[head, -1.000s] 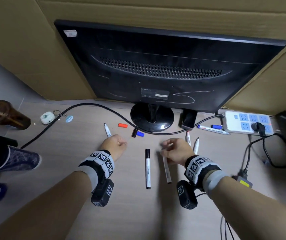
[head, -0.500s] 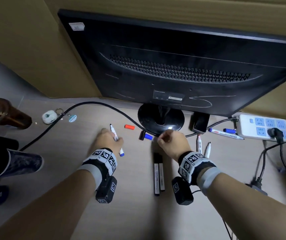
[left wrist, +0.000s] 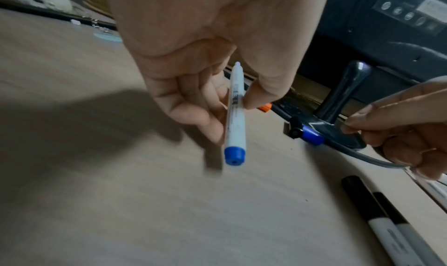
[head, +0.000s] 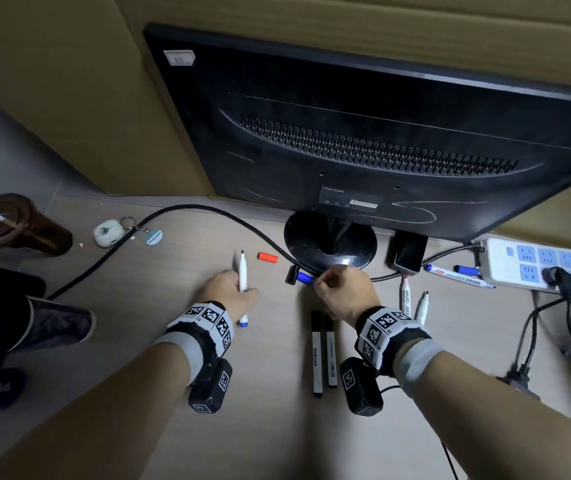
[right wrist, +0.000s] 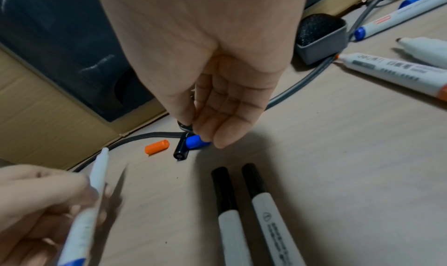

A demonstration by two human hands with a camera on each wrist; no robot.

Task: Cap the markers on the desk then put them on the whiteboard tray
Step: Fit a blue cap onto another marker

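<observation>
Markers: left hand point(head: 230, 289) grips uncapped blue marker point(left wrist: 236, 121); right hand point(head: 343, 292) fingertips hide their grip.

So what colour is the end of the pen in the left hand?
Blue: the marker has a blue end plug, clearest in the left wrist view.

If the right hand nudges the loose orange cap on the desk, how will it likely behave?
The orange cap is a small smooth cylinder lying on its side on the flat desk, so it would probably roll. It looks like light, stiff plastic, likely skidding at a touch. The cable just behind it may stop it.
</observation>
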